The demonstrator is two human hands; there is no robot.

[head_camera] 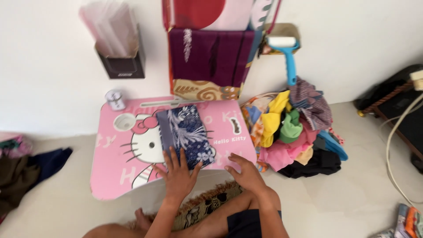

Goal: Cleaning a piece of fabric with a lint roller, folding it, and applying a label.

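A folded dark blue cloth with a pale floral print [187,132] lies on a pink cartoon-cat lap table [110,172]. My left hand [178,172] rests flat, fingers spread, on the near edge of that cloth. My right hand [246,172] lies palm down on the table's front right edge, beside the cloth and not touching it. Neither hand grips anything. My bare knees show below the table.
A heap of colourful clothes [291,128] sits right of the table, with a blue lint roller [287,55] leaning on the wall. A box of folded cloth [207,57] stands behind the table. A small shiny tin [115,98] sits at the table's back left. Dark clothes [26,169] lie left; cables [394,132] run right.
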